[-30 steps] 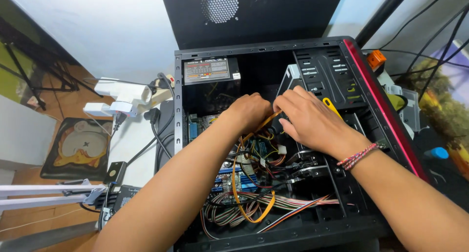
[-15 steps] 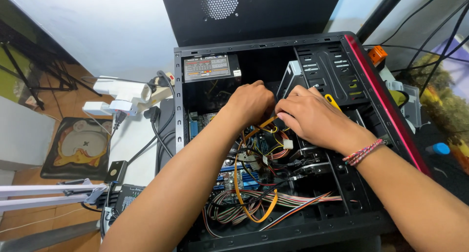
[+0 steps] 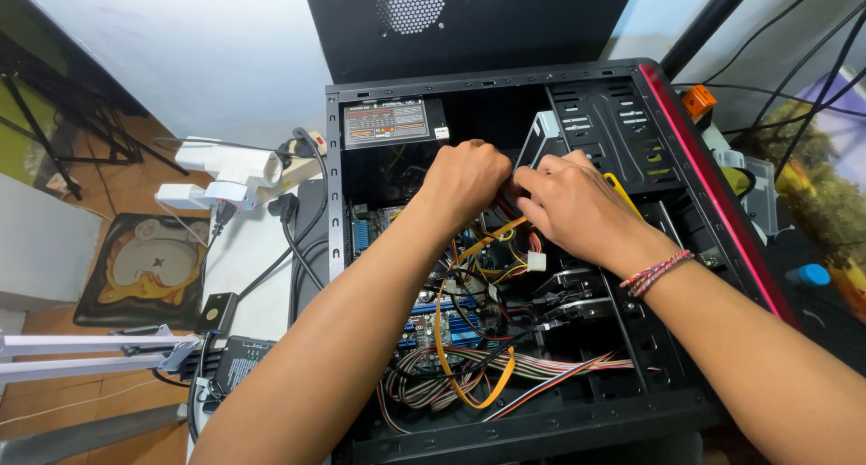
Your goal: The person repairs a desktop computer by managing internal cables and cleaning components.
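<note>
On the far left, a dark mat (image 3: 144,271) with a yellow and white picture is lying on the wooden floor. Next to it, a white power strip (image 3: 239,172) with plugs in it is sitting on the white worktop (image 3: 239,267), and black cords are running from it toward the computer.

The black computer case (image 3: 713,194) is lying open on its side, with a red strip along its right edge. Its power supply (image 3: 388,122) is sitting in the top left corner. Lots of wires are piling up inside, and a long orange cable (image 3: 442,339) is looping down the middle over the blue parts of the board.

The left hand (image 3: 465,181) is reaching deep into the case. Its grip is curling into a fist near the orange cable's top end, but I cannot tell what it has hold of.

Just beside it, the right hand (image 3: 577,208) is bending its fingers down into the same spot, close to the grey drive cage (image 3: 541,140). Its grip is hidden too. A woven bracelet (image 3: 658,271) is sitting on that wrist.

On the far right, an orange tool end (image 3: 697,100) is poking out behind the case.
</note>
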